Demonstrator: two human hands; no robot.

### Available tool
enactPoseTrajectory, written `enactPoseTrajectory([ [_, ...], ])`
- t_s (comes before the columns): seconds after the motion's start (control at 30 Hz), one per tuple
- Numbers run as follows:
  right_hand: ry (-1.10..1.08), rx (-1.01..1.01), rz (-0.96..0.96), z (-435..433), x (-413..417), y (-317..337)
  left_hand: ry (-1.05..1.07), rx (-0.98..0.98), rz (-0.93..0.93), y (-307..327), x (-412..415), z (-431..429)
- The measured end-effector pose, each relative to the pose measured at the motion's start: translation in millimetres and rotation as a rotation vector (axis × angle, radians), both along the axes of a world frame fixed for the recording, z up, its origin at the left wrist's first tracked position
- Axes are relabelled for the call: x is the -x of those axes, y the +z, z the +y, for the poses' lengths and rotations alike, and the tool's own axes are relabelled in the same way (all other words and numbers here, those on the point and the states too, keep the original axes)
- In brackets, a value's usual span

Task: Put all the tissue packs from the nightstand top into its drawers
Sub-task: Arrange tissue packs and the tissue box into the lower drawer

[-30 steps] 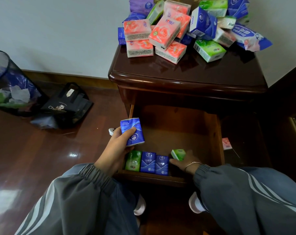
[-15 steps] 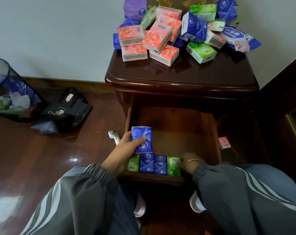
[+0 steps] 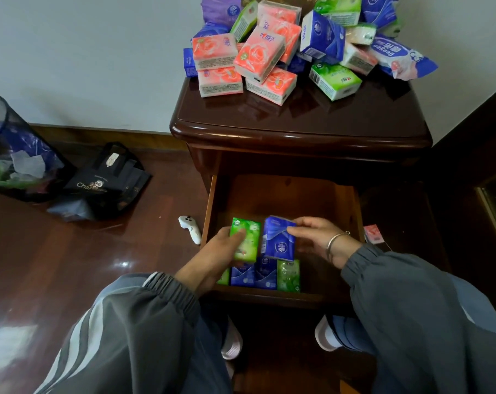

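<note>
The dark wooden nightstand [image 3: 298, 129] carries a heap of tissue packs [image 3: 269, 58] in pink, green, blue and purple at the back of its top. Its drawer [image 3: 346, 211] stands pulled out below. Along the drawer's front lies a row of several small packs [image 3: 265, 275], blue and green. Over that row my left hand [image 3: 212, 254] holds a green pack [image 3: 248, 238] with the thumb across it. Right beside it my right hand [image 3: 318, 237] pinches a blue pack [image 3: 279, 240] at its top corner. The two held packs touch side by side.
A white controller [image 3: 190, 228] lies on the wooden floor left of the drawer. Farther left sit a black bag [image 3: 104, 183] and a mesh bin [image 3: 10, 155] with rubbish. A small pink pack [image 3: 373, 234] lies on the floor right of the drawer. My knees frame the drawer's front.
The blue pack has passed from my left hand to my right. My left hand now holds a green pack. The green pack my right hand set down stays in the front row.
</note>
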State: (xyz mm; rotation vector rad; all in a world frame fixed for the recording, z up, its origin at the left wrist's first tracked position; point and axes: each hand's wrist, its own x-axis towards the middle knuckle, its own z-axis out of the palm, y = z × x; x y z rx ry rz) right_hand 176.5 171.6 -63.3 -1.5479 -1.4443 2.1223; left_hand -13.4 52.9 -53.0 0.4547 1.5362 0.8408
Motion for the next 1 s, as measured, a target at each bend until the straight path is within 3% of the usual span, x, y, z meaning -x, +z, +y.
enactPoseTrajectory([
  [0.1,0.037,-0.140,-0.282,-1,2,-28,0.244,0.032,0.109,-5,10,4],
  [0.17,0.086,-0.125,-0.320,-12,11,-48,0.333,0.013,0.129,-4,17,5],
  [0.23,0.161,-0.180,-0.357,-23,22,-68,0.354,0.004,0.106,-3,18,5],
  [0.33,0.384,-0.435,-0.537,-34,33,-81,0.367,0.023,0.050,-1,14,4],
  [0.43,0.743,-0.632,-0.702,-35,33,-74,0.337,0.033,0.061,-1,14,6],
  [0.5,0.811,-0.712,-0.720,-32,30,-59,0.258,0.028,0.052,1,14,6],
  [0.57,0.575,-0.615,-0.566,-26,29,-38,0.166,0.022,0.036,3,9,6],
  [0.63,0.155,-0.273,-0.243,-24,30,-15,0.093,0.009,0.054,3,2,5],
  [0.7,0.061,-0.163,-0.066,-21,28,2,0.045,-0.016,0.096,3,-3,3],
  [0.87,0.123,-0.223,-0.068,-17,16,6,-0.187,-0.130,0.213,4,-5,0],
  [0.93,0.085,-0.185,-0.118,-9,7,1,-0.280,-0.164,0.409,2,-1,-2],
  [1.0,0.108,-0.244,-0.272,4,-7,-10,-0.231,-0.126,0.711,-2,9,-4],
])
